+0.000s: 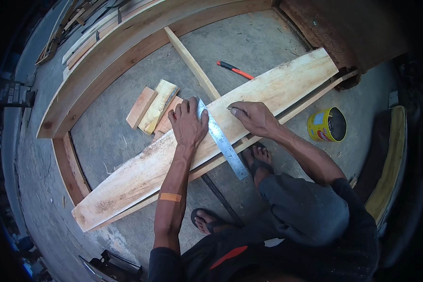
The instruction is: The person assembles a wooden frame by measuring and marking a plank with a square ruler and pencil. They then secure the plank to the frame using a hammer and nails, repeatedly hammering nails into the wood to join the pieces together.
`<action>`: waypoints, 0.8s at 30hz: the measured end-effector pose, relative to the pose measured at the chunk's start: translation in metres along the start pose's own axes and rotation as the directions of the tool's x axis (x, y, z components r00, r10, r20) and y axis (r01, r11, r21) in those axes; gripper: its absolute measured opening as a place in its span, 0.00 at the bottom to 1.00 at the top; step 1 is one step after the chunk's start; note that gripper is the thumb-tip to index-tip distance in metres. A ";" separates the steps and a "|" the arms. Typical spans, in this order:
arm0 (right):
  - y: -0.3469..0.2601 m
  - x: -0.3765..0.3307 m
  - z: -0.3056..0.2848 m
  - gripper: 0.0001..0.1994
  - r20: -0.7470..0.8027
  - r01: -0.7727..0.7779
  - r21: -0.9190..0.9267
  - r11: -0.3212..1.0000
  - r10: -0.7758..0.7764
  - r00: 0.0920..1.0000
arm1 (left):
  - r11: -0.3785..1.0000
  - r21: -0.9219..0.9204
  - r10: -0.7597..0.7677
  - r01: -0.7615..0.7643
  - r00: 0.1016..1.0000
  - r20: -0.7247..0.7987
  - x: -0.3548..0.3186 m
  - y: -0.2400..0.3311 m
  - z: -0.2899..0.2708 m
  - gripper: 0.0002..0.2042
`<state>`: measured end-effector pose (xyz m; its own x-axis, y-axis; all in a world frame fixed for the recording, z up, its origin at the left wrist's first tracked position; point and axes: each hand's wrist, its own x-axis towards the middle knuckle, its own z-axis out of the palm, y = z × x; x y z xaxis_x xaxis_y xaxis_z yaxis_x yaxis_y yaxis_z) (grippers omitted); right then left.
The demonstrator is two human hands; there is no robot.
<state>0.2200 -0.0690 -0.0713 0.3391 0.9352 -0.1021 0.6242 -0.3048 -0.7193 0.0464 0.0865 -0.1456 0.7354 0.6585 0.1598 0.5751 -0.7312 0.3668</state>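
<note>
A long pale wooden plank point(141, 174) lies slantwise in front of me, its lower left end darkened with stains. Across its width lies a metal ruler point(225, 146), sticking out past the plank's near edge. My left hand point(189, 124) presses on the plank and the ruler's far end, fingers spread over the far edge; a bit of red shows under them. Just right of the ruler, my right hand point(254, 117) is closed in a pinch over the plank. A short pencil-like stub point(229, 108) pokes from its fingertips, the rest hidden.
A curved wooden frame point(103, 61) with a crossbar point(190, 61) surrounds the plank's far side. Small wood offcuts point(156, 105) and an orange-black handled tool point(235, 69) lie on the concrete. A yellow bucket point(318, 126) stands right; a dark bar point(221, 199) lies between my feet.
</note>
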 end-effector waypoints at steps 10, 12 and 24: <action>-0.010 0.057 0.058 0.09 0.023 0.103 -0.275 0.956 -0.101 0.995 | 0.997 -0.019 0.071 -0.070 0.997 0.018 -0.002 -0.009 -0.006 0.33; -0.015 0.058 0.061 0.08 0.031 0.106 -0.334 0.937 -0.102 0.994 | 0.998 -0.030 0.060 -0.059 0.997 0.040 -0.003 -0.012 -0.007 0.34; -0.035 -0.037 0.047 0.08 0.323 0.210 -0.483 0.850 -0.050 0.945 | 0.998 -0.034 0.059 -0.058 0.998 0.009 -0.005 -0.016 -0.005 0.32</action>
<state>0.1530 -0.0848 -0.0745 0.0617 0.9573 -0.2825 0.9419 -0.1495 -0.3009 0.0317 0.0956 -0.1477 0.7710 0.6129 0.1728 0.5189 -0.7620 0.3874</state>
